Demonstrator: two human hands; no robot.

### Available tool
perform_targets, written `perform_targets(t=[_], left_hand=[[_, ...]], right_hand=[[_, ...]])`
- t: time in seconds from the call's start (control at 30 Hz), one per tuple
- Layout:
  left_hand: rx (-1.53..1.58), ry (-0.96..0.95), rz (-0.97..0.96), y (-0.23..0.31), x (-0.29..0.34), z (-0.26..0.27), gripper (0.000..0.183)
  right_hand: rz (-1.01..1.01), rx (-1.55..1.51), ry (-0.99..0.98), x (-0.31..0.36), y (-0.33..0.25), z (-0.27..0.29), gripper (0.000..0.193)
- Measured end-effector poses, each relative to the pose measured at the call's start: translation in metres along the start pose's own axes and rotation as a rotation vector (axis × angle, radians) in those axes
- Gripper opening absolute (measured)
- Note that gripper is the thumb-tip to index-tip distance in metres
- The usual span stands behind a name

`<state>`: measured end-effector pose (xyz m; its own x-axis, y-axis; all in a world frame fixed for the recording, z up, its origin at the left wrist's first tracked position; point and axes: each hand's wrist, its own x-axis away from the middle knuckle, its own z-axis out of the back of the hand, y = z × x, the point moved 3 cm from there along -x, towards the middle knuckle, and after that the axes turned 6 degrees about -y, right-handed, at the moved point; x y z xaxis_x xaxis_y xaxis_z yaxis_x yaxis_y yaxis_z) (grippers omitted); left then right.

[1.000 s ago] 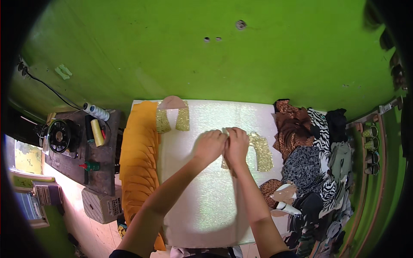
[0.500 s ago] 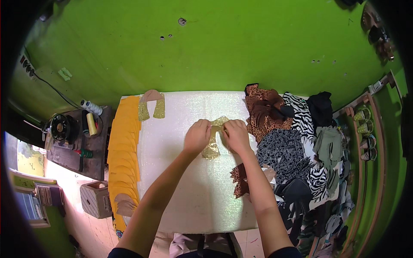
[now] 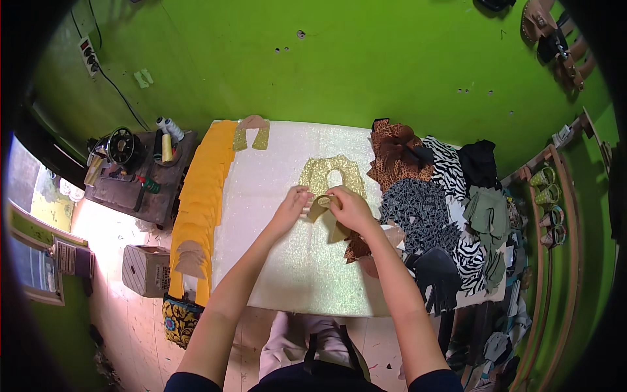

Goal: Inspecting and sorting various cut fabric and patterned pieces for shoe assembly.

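One curled, olive-gold piece (image 3: pixel 319 208) bends in the right hand (image 3: pixel 353 208) above the white, shimmering bench (image 3: pixel 281 281).
The right thumb and fingers pinch it; the left hand (image 3: pixel 290 208) curls loosely beside it, and whether it touches cannot be told. Just beyond, a grainy gold glitter arch (image 3: pixel 317 173) lies flat, while smooth, curved-edged orange pieces (image 3: pixel 204 189) overlap at left. Half a second ago both hands gripped glittery gold; now a whole arch shows spread out beyond them.

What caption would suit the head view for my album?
Right hand holding a curved gold piece, left hand close by, above a shimmering sheet between orange pieces and zebra-print material.
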<state>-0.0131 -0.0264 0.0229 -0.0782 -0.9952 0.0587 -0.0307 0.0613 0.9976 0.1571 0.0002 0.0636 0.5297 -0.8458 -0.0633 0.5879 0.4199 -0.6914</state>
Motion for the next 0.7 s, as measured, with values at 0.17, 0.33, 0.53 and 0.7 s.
perform_targets(t=[0.17, 0.33, 0.53, 0.7], left_hand=[[-0.189, -0.234, 0.096, -0.010, 0.041, -0.014, 0.027], [-0.290, -0.294, 0.266, -0.029, 0.063, 0.008, 0.022], [-0.544, -0.146, 0.149, -0.052, 0.092, 0.007, 0.028], [-0.868, 0.042, -0.187, -0.056, 0.107, -0.004, 0.032]], right_hand=[[-0.085, -0.168, -0.158, 0.023, -0.009, -0.022, 0.030], [-0.140, -0.206, -0.216, 0.049, -0.009, -0.046, 0.034], [-0.242, -0.088, -0.069, 0.086, 0.005, -0.085, 0.039], [-0.081, 0.164, 0.183, 0.115, -0.011, -0.089, 0.035]])
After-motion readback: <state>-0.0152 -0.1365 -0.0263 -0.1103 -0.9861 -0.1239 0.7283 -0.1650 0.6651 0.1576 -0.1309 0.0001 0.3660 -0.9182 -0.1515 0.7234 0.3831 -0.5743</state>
